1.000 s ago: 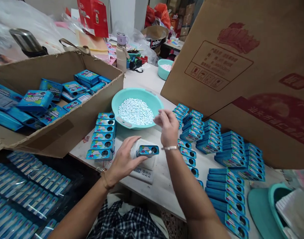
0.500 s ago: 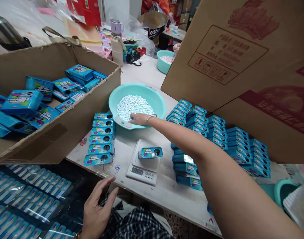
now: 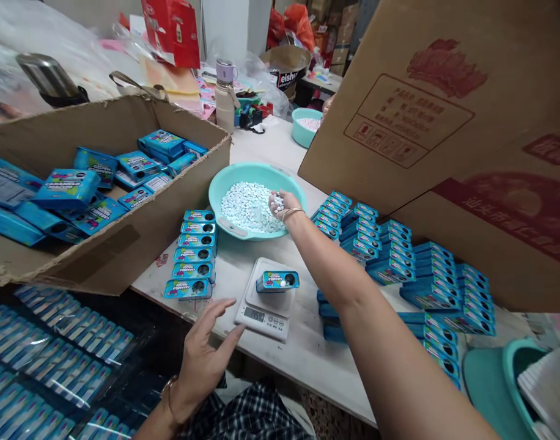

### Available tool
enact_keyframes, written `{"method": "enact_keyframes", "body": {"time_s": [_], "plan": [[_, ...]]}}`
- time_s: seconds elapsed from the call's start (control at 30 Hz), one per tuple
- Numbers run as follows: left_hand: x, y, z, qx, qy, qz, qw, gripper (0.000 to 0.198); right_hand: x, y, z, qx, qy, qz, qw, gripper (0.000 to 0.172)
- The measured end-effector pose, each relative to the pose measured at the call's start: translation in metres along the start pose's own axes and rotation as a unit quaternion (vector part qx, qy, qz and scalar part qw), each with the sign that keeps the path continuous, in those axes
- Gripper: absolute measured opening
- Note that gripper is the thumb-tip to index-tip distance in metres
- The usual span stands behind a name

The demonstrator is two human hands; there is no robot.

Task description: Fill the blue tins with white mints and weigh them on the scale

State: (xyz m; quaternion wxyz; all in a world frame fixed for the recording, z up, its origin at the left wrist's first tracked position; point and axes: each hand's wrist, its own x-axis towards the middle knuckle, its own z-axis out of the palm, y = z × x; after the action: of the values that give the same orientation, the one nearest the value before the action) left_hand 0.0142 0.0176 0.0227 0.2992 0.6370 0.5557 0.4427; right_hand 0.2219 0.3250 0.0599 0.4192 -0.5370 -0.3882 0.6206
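Note:
My right hand (image 3: pixel 282 203) reaches into the teal bowl (image 3: pixel 225 177) and is cupped round a scoop of small white tablets (image 3: pixel 246 205). A blue tin (image 3: pixel 277 280) with a round hole lies on a small white scale (image 3: pixel 264 305) in front of the bowl. My left hand (image 3: pixel 206 357) hovers open near the table's front edge, just left of the scale, fingers spread and holding nothing. A column of blue tins (image 3: pixel 191 253) lies left of the scale.
An open cardboard box (image 3: pixel 110 244) with blue tins stands at the left. A large tilted carton (image 3: pixel 445 122) overhangs the right, above rows of blue tins (image 3: pixel 399 256). Wrapped blue packs (image 3: pixel 46 360) lie at lower left. A second teal bowl (image 3: pixel 305 125) and a bottle (image 3: pixel 224 98) stand behind.
My right hand went from above the scale into the bowl and has now lifted with tablets in it. My left hand left the tin on the scale, dropped back, then rose towards the scale.

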Motion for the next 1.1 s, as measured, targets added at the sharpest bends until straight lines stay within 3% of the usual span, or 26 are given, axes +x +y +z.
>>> {"method": "enact_keyframes", "body": {"time_s": [0.17,0.33,0.5,0.6,0.67,0.8,0.87,1.0,1.1], "plan": [[0.055,0.03,0.026,0.037,-0.031,0.135,0.99,0.028,-0.027,-0.019,-0.018,0.155,0.012,-0.007,0.988,0.022],[0.086,0.05,0.051,0.148,-0.106,0.163,0.97,0.008,-0.083,-0.033,-0.048,0.272,0.014,-0.043,0.961,0.029],[0.095,0.059,0.065,0.196,-0.136,0.174,0.955,0.01,-0.144,0.0,-0.054,0.365,0.007,-0.044,0.93,0.032],[0.101,0.062,0.07,0.204,-0.134,0.172,0.954,0.009,-0.169,0.025,-0.041,0.486,-0.004,0.008,0.874,0.026],[0.105,0.061,0.069,0.164,-0.13,0.161,0.965,0.008,-0.179,0.036,-0.03,0.519,0.012,0.005,0.855,0.022],[0.108,0.052,0.064,0.051,-0.169,0.169,0.97,0.058,-0.189,0.046,-0.013,0.487,0.067,-0.079,0.867,0.013],[0.108,0.046,0.064,0.039,-0.208,0.177,0.961,0.069,-0.19,0.048,-0.008,0.451,0.089,-0.123,0.88,0.011],[0.106,0.042,0.07,0.039,-0.23,0.143,0.962,0.041,-0.191,0.054,-0.002,0.398,0.126,-0.165,0.894,0.021],[0.105,0.044,0.072,0.033,-0.228,0.13,0.964,0.032,-0.193,0.057,0.001,0.378,0.142,-0.175,0.898,0.026]]}}
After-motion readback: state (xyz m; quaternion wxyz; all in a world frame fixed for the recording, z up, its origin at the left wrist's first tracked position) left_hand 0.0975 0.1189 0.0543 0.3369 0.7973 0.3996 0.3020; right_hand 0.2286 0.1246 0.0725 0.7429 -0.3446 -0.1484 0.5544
